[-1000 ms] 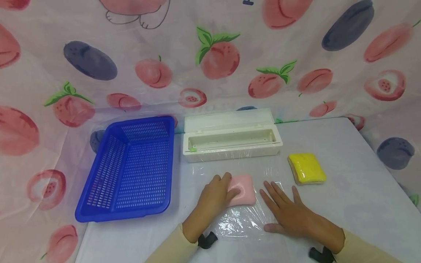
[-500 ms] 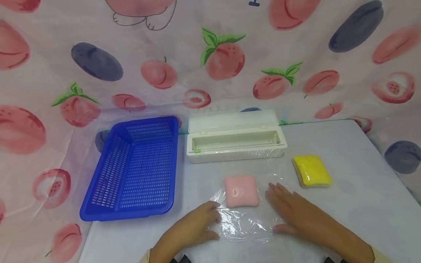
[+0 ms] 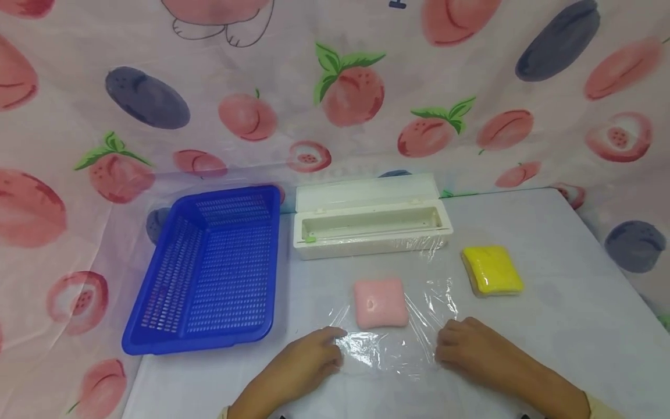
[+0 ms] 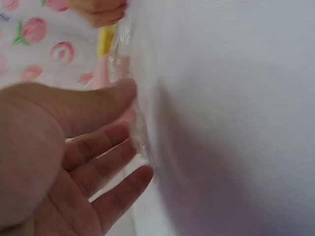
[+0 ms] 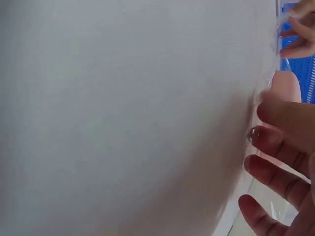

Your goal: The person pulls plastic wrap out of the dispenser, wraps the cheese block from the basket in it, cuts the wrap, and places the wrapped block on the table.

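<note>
A pink, rounded square block (image 3: 381, 303) lies on a sheet of cling film (image 3: 389, 349) spread on the table in the head view. My left hand (image 3: 312, 361) holds the near left edge of the film, thumb and fingertips at its rim. At the near right corner, my right hand (image 3: 478, 352) grips the film with curled fingers, and creases run from it towards the block. In the left wrist view the film edge (image 4: 140, 135) passes along my fingertips. In the right wrist view my right thumb (image 5: 275, 110) is blurred beside the film.
A white cling film dispenser (image 3: 371, 244) stands behind the film, lid up, with a small green slider (image 3: 310, 239). To its left is a blue perforated basket (image 3: 230, 273). A yellow block (image 3: 493, 270) in glossy wrap lies at the right. A fruit-print cloth (image 3: 251, 64) hangs behind.
My left hand has left the pink block and moved down to the film's near left edge. My right hand, flat before, has drawn back and curled at the near right corner.
</note>
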Action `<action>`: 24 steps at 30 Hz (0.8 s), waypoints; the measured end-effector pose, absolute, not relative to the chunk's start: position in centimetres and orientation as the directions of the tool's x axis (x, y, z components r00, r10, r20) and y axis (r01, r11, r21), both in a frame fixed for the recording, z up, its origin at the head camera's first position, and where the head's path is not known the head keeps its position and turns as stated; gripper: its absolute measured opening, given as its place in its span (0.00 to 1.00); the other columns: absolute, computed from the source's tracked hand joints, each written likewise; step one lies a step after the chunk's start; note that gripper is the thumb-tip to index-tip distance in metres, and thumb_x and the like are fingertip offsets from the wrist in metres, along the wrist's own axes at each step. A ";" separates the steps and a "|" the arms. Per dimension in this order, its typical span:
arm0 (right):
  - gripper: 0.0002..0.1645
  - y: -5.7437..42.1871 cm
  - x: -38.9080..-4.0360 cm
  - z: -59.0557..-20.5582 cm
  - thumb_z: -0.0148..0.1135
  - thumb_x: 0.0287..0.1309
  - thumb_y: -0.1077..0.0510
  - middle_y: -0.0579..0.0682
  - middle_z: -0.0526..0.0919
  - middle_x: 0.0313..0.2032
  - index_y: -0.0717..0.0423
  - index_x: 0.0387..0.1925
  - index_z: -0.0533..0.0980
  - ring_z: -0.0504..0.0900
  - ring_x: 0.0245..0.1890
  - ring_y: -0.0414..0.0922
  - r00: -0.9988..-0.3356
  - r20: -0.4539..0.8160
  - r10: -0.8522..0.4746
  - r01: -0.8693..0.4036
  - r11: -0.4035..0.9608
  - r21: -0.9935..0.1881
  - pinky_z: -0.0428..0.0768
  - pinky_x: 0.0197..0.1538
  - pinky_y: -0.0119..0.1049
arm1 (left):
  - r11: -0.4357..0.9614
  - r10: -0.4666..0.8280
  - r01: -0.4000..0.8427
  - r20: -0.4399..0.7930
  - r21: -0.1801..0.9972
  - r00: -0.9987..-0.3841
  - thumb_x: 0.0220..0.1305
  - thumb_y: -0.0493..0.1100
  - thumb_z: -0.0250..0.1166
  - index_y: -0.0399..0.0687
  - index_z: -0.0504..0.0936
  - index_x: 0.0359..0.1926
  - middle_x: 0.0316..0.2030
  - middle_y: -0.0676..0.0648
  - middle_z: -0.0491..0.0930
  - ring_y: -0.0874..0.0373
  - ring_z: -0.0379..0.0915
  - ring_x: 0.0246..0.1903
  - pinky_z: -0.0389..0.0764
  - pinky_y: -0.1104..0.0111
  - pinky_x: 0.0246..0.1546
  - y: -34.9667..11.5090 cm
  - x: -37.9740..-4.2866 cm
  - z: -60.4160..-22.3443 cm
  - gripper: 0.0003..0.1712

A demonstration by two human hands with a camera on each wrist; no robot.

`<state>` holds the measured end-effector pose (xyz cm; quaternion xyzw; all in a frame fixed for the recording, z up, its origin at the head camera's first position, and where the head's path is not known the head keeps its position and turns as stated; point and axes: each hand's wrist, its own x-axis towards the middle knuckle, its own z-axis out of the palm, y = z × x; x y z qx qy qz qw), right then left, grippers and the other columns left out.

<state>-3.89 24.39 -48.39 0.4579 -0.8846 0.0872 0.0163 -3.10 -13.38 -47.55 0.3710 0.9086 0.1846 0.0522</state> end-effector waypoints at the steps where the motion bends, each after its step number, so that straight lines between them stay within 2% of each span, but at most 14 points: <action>1: 0.09 24.4 -3.8 -48.4 0.75 0.53 0.45 0.32 0.81 0.36 0.35 0.36 0.83 0.75 0.39 0.37 -0.580 0.095 -0.809 -0.812 0.566 -0.142 0.76 0.40 0.34 | 0.648 0.688 0.648 0.057 0.401 -0.724 0.61 0.42 0.73 0.58 0.86 0.34 0.58 0.52 0.81 0.58 0.81 0.56 0.82 0.67 0.57 -13.5 -3.2 -47.4 0.04; 3: 0.14 24.4 -3.7 -48.4 0.74 0.52 0.38 0.32 0.80 0.38 0.34 0.38 0.81 0.75 0.40 0.37 -0.586 0.067 -0.807 -0.806 0.574 -0.143 0.76 0.41 0.36 | 0.625 0.677 0.639 0.096 0.449 -0.730 0.63 0.40 0.71 0.56 0.84 0.35 0.53 0.54 0.82 0.60 0.82 0.53 0.82 0.68 0.56 -13.8 -3.3 -46.9 0.04; 5: 0.15 24.3 -3.6 -48.5 0.74 0.52 0.37 0.32 0.79 0.38 0.34 0.38 0.80 0.74 0.41 0.37 -0.603 0.041 -0.797 -0.793 0.592 -0.143 0.76 0.42 0.37 | 0.598 0.667 0.632 0.131 0.492 -0.733 0.64 0.39 0.70 0.54 0.83 0.35 0.47 0.55 0.83 0.63 0.81 0.49 0.82 0.70 0.53 -14.0 -3.5 -46.5 0.04; 7: 0.13 24.2 -3.7 -48.6 0.74 0.53 0.41 0.32 0.78 0.37 0.33 0.37 0.80 0.73 0.41 0.37 -0.613 0.029 -0.790 -0.786 0.606 -0.121 0.76 0.43 0.38 | 0.585 0.655 0.615 0.139 0.529 -0.743 0.67 0.39 0.67 0.53 0.82 0.37 0.42 0.58 0.82 0.66 0.80 0.45 0.82 0.72 0.50 -14.0 -3.7 -46.1 0.03; 10: 0.11 24.0 -3.9 -48.7 0.75 0.51 0.50 0.33 0.79 0.36 0.33 0.34 0.81 0.74 0.40 0.38 -0.602 0.080 -0.794 -0.799 0.599 -0.062 0.76 0.43 0.39 | 0.594 0.619 0.560 0.116 0.578 -0.777 0.71 0.39 0.64 0.52 0.81 0.40 0.36 0.59 0.82 0.70 0.77 0.38 0.81 0.74 0.42 -13.9 -3.7 -45.6 0.02; 13: 0.11 23.9 -4.2 -48.0 0.75 0.51 0.53 0.33 0.81 0.36 0.35 0.34 0.82 0.76 0.41 0.38 -0.616 0.124 -0.778 -0.787 0.614 -0.057 0.76 0.43 0.39 | 0.621 0.561 0.495 0.097 0.607 -0.822 0.72 0.39 0.63 0.51 0.80 0.39 0.33 0.58 0.82 0.71 0.74 0.32 0.80 0.74 0.36 -13.5 -3.9 -44.9 0.03; 17: 0.09 23.8 -5.0 -46.5 0.75 0.54 0.52 0.30 0.81 0.35 0.36 0.36 0.83 0.77 0.41 0.34 -0.723 0.112 -0.682 -0.691 0.707 -0.153 0.78 0.45 0.37 | 0.661 0.474 0.437 0.112 0.610 -0.873 0.70 0.36 0.64 0.50 0.78 0.37 0.29 0.57 0.79 0.70 0.70 0.29 0.79 0.74 0.32 -13.0 -4.7 -44.1 0.05; 20: 0.06 23.7 -5.9 -45.6 0.72 0.59 0.52 0.29 0.80 0.33 0.37 0.38 0.83 0.75 0.36 0.31 -0.809 0.080 -0.582 -0.583 0.778 -0.234 0.79 0.42 0.33 | 0.688 0.417 0.405 0.129 0.602 -0.900 0.69 0.34 0.64 0.49 0.77 0.37 0.28 0.57 0.78 0.68 0.70 0.28 0.78 0.73 0.31 -12.6 -5.5 -43.7 0.06; 24: 0.04 23.6 -7.6 -45.2 0.67 0.65 0.53 0.30 0.78 0.29 0.42 0.40 0.79 0.71 0.30 0.30 -0.887 0.031 -0.460 -0.441 0.826 -0.350 0.78 0.36 0.29 | 0.697 0.342 0.339 0.123 0.632 -0.932 0.71 0.33 0.62 0.47 0.76 0.38 0.28 0.53 0.81 0.66 0.75 0.27 0.76 0.74 0.27 -11.9 -7.0 -43.6 0.05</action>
